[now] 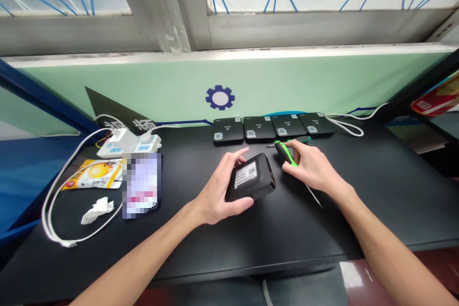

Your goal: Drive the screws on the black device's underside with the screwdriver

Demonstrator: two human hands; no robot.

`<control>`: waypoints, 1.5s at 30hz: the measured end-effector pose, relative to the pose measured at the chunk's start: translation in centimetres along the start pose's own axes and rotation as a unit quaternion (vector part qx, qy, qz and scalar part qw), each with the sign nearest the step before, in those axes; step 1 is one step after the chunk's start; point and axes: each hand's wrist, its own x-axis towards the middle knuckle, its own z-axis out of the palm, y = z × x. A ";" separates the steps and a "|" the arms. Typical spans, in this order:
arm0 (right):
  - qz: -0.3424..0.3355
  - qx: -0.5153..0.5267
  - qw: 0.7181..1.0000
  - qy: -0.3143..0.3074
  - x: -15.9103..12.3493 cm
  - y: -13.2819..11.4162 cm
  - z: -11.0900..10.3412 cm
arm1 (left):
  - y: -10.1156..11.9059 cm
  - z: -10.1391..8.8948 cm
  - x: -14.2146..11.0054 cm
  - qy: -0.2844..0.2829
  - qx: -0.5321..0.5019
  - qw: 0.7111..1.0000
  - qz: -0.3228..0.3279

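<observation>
In the head view, the left hand (pixel 218 191) gripped a black rectangular plastic box (pixel 251 178) bearing a white label, its fingers curled around the box's edges. The right hand (pixel 310 165) had its fingers closed on a green-and-black screwdriver (pixel 285 153), whose thin steel shaft (pixel 311 195) ran out below them. Beyond the fingertips, four flat black boxes (pixel 258 129) sat in a row on a black tabletop (pixel 394 201).

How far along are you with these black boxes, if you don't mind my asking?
Four boxes stand lined up at the back of the desk, apparently set aside as done. In hand is a fifth box, held in the left hand with its label up, while the right hand grips a green-and-black screwdriver. Remaining: that box, it seems; no others show.
</observation>
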 end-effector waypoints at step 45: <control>-0.011 0.511 0.829 -0.227 -2.1 -3.4 3.1 | 0.9 0.3 0.8 -0.074 -0.478 0.787 -0.383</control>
